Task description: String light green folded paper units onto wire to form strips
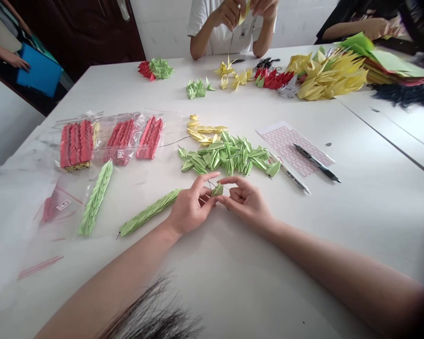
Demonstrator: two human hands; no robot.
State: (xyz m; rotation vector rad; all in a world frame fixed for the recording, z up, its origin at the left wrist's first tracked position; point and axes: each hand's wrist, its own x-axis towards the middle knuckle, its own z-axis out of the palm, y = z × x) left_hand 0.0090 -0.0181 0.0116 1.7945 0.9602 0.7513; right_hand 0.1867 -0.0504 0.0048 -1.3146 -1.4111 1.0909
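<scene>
My left hand pinches a small green folded paper unit at its fingertips, with a thin dark thread running from it. My right hand is curled close by, thumb and fingers nearly meeting; any hold on the thread is too fine to see. A long strung column of green paper units lies on the white table, its end near my left wrist. A loose heap of green units sits just beyond my hands.
Plastic bags of red strung units and a green column lie to the left. Pens rest on a printed sheet to the right. Yellow and red paper units crowd the far side, where a co-worker's hands hold yellow paper.
</scene>
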